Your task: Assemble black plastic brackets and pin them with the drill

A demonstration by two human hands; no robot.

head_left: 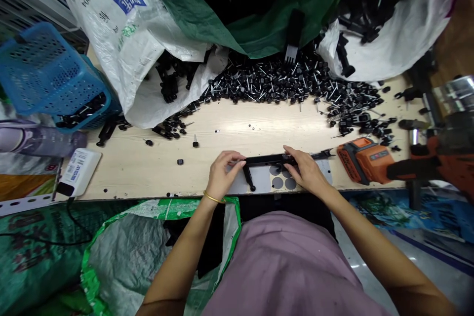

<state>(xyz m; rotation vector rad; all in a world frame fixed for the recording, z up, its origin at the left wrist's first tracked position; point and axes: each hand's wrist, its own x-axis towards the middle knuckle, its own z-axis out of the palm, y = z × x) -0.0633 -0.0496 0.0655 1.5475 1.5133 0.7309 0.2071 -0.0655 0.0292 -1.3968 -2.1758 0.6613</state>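
L hand [223, 174] & R hand [308, 172] each pinch black bar [262, 160], mid-frame; prob. light, stiff, bit slick, best held nr. ends.

Two hands [263, 169] are holding one black bar [264, 160]; one bottle [44, 140] is lying at nine o'clock, one power tool [425, 168] at three, uncountable pins [274, 81] at one.

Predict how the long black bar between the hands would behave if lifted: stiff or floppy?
The long black bar is probably stiff, since it runs straight between the left hand and right hand. The short black arm angling off near its left end might swing, or make it tip if gripped mid-length.
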